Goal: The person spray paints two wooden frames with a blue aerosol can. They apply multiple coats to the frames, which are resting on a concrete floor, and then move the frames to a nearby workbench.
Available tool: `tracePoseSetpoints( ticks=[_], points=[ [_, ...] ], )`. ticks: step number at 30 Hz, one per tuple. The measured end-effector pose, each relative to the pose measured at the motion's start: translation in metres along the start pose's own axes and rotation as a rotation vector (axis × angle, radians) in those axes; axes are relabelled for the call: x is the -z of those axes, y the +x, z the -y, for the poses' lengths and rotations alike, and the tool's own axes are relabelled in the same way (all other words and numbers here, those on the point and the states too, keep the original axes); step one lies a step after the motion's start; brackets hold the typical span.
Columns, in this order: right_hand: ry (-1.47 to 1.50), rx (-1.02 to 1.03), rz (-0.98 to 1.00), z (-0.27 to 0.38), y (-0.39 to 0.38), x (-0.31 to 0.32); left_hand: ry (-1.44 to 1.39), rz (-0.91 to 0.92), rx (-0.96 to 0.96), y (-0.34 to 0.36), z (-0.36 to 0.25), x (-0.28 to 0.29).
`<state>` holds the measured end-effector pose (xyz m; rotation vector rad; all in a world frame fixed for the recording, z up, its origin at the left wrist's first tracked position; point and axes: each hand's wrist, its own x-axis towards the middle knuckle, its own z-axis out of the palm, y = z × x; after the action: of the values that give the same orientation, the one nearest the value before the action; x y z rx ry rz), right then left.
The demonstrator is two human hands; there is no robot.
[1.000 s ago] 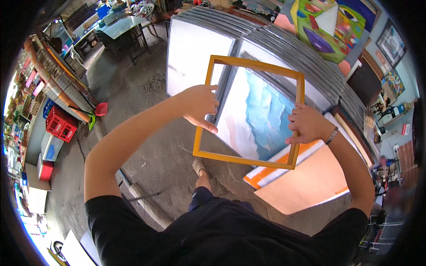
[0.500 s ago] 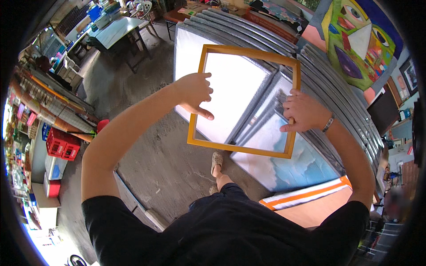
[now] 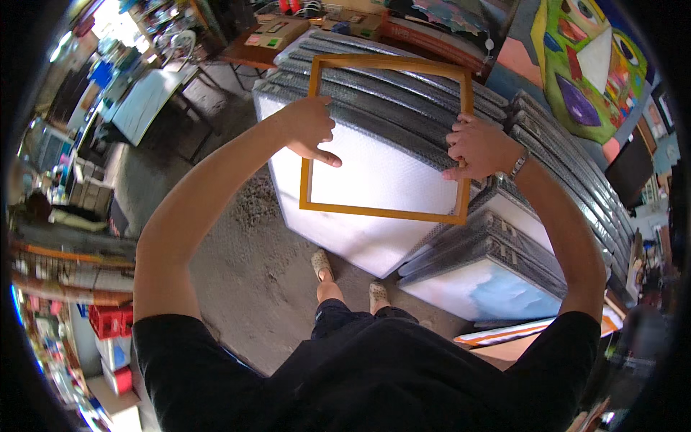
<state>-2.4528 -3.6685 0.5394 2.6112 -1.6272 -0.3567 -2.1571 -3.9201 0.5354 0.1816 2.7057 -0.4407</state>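
Note:
A yellow wooden picture frame with an open middle is held up in front of me, tilted slightly. My left hand is closed around its left side rail, with the thumb reaching across the inner edge. On the opposite rail, my right hand grips with fingers wrapped over the wood; a wristband circles that wrist. Through and behind the frame stand several large flat panels wrapped in bubble wrap, the front one white. The hands touch only the frame.
Smaller wrapped panels, one with a pale blue picture, lean at the right, near an orange-striped panel. A colourful painting stands at the back right. At the left are a table and a red crate. My feet stand on the grey floor.
I have stepped closer to the wrapped stack, and the view has turned. The picture frame has shifted slightly up and left in view, now before the large white panel. Both hands keep their grip.

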Motion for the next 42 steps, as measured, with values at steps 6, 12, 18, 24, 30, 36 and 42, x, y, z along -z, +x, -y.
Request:
tracePoseSetpoints(
  ticks=[6, 12, 18, 24, 30, 36, 42],
  points=[
    [0.026, -0.2, 0.283, -0.053, 0.071, -0.015, 0.074, 0.003, -0.183, 0.064, 0.12, -0.025],
    [0.052, -0.285, 0.322, -0.088, 0.108, -0.037, 0.071, -0.04, -0.323, 0.116, 0.193, -0.047],
    [0.13, -0.324, 0.364, -0.098, 0.132, -0.049, 0.046, -0.082, -0.405, 0.141, 0.226, -0.076],
    [0.196, -0.329, 0.337, -0.096, 0.129, -0.064, 0.014, -0.066, -0.443, 0.156, 0.224, -0.083],
    [0.194, -0.344, 0.349, -0.096, 0.131, -0.049, 0.061, -0.067, -0.451, 0.157, 0.229, -0.079],
    [0.197, -0.322, 0.278, -0.099, 0.12, -0.055, 0.022, -0.06, -0.459, 0.16, 0.229, -0.067],
    [0.361, -0.469, 0.227, -0.097, 0.121, -0.062, 0.068, -0.079, -0.491, 0.165, 0.219, -0.069]
  ],
)
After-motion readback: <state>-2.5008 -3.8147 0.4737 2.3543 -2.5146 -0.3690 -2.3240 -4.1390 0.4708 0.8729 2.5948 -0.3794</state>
